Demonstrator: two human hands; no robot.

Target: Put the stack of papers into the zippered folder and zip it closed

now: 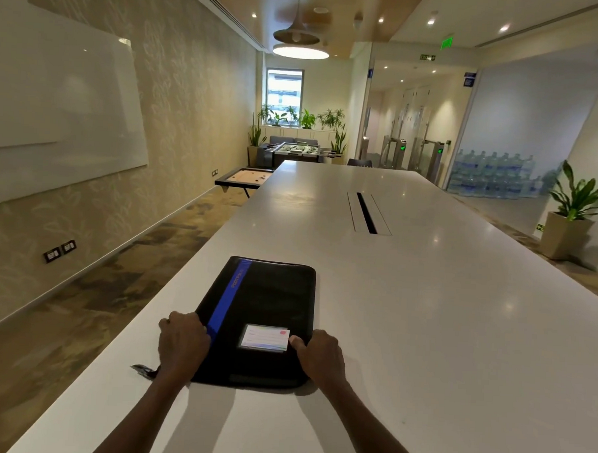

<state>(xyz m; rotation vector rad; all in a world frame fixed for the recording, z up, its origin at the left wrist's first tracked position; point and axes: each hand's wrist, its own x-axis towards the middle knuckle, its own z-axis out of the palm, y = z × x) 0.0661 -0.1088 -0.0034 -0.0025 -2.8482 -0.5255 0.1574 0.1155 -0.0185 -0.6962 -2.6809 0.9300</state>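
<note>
A black zippered folder (258, 313) with a blue stripe is laid flat on the white table (424, 300), near its left edge. The folder's near corners are gripped from both sides — the left hand (182, 344) curled over the left edge, the right hand (321, 355) closed on the right.

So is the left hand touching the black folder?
Touching. The head view shows the left hand resting on the black folder's left edge, its fingers lying over the blue stripe.
</note>
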